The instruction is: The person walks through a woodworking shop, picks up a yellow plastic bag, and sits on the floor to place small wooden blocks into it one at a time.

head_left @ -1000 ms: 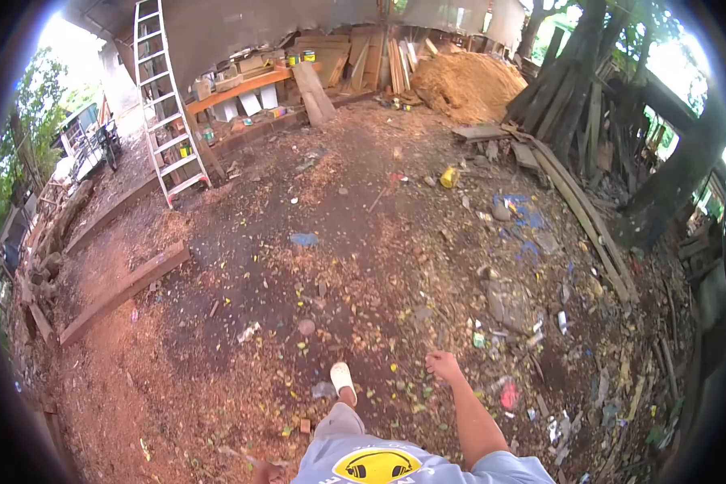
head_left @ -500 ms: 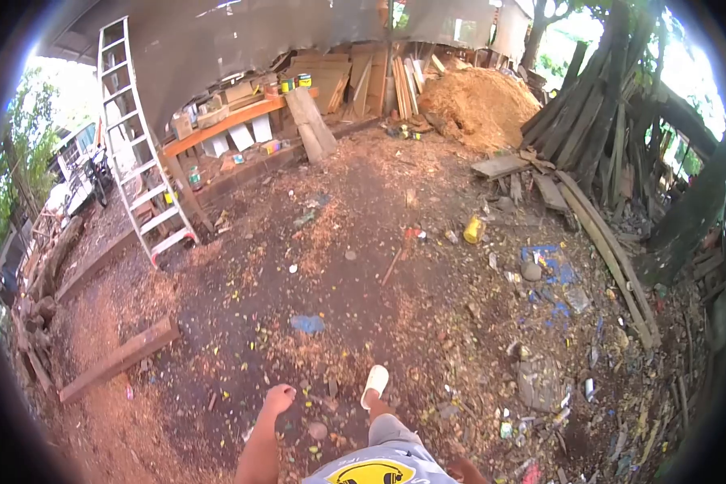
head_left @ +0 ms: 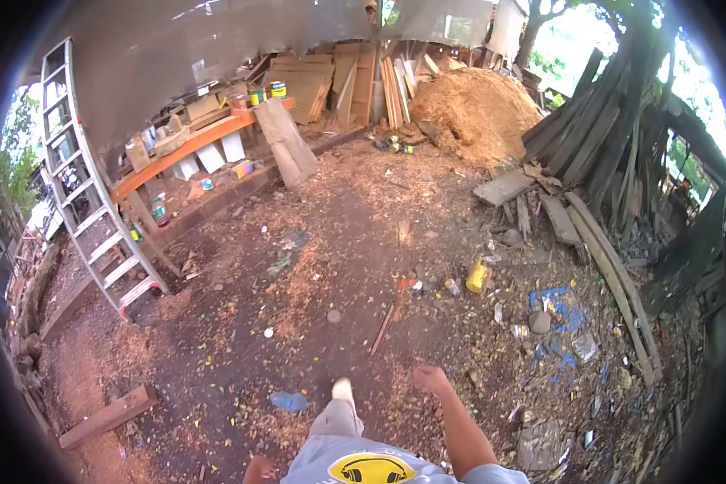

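Observation:
My right hand [head_left: 432, 380] is held out over the littered ground, right of centre, with its fingers curled in and nothing visible in it. My left hand [head_left: 260, 468] hangs low at the bottom edge, beside my grey shirt [head_left: 310, 466]; its fingers are too small and cut off to read. One pale shoe [head_left: 343, 390] shows ahead of the shirt. A blue plastic scrap [head_left: 289, 402] lies on the ground to the left of that shoe. Neither hand touches any object in view.
An aluminium ladder [head_left: 90, 206] leans at the left, beside an orange-edged bench [head_left: 187, 147] with cans. A wooden beam [head_left: 109, 417] lies lower left. Sawdust [head_left: 476, 109] is heaped at the back. Stacked boards [head_left: 589, 141], a yellow container [head_left: 477, 277] and long planks [head_left: 613, 274] are on the right.
My right hand has swung up and forward, while my left has dropped back to the bottom edge. The other foot is now in front. Bench and sawdust heap look nearer.

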